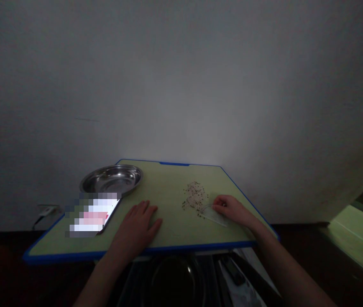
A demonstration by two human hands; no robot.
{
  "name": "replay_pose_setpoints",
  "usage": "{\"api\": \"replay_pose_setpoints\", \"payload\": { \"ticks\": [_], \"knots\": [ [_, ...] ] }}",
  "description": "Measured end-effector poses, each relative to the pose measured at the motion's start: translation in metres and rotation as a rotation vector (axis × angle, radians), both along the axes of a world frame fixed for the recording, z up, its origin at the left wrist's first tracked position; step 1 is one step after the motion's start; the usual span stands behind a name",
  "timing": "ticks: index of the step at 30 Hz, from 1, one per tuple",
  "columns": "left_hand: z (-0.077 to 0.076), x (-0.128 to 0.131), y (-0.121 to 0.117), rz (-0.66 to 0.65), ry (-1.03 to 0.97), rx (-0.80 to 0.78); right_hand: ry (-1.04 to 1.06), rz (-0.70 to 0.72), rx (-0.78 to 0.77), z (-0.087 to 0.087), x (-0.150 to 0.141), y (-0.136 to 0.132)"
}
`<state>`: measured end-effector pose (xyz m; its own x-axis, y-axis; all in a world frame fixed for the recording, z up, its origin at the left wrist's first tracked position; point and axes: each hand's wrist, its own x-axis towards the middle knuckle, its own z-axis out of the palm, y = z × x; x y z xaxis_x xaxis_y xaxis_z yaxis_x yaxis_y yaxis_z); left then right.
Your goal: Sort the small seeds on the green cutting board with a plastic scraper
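My left hand lies flat on a pale green tabletop with a blue rim, fingers stretched out, holding nothing. My right hand has its fingers curled on a small clear plastic scraper-like piece that rests on the table. Just left of that piece lies a small pile of dark and pale seeds or grains. Left of my left hand sits a lit phone, its screen blurred.
A shallow steel bowl stands at the table's far left corner. A plain grey wall rises behind the table. Under the front edge a dark round vessel and some dim objects show. A wall socket is at the left.
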<state>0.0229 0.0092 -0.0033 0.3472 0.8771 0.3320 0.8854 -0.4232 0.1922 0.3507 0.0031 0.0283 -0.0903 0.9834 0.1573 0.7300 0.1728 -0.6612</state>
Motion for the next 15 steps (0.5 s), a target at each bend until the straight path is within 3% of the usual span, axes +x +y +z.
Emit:
{"api": "replay_pose_setpoints", "payload": {
  "ticks": [6,15],
  "knots": [
    [0.0006,-0.0007,-0.0005,-0.005,0.017,0.013,-0.045,-0.009,0.065,0.0003,-0.0091,0.0106],
    [-0.0009,-0.0002,-0.0012,-0.012,0.004,0.036,-0.039,0.021,0.04,-0.0007,-0.0053,0.0021]
  ]
}}
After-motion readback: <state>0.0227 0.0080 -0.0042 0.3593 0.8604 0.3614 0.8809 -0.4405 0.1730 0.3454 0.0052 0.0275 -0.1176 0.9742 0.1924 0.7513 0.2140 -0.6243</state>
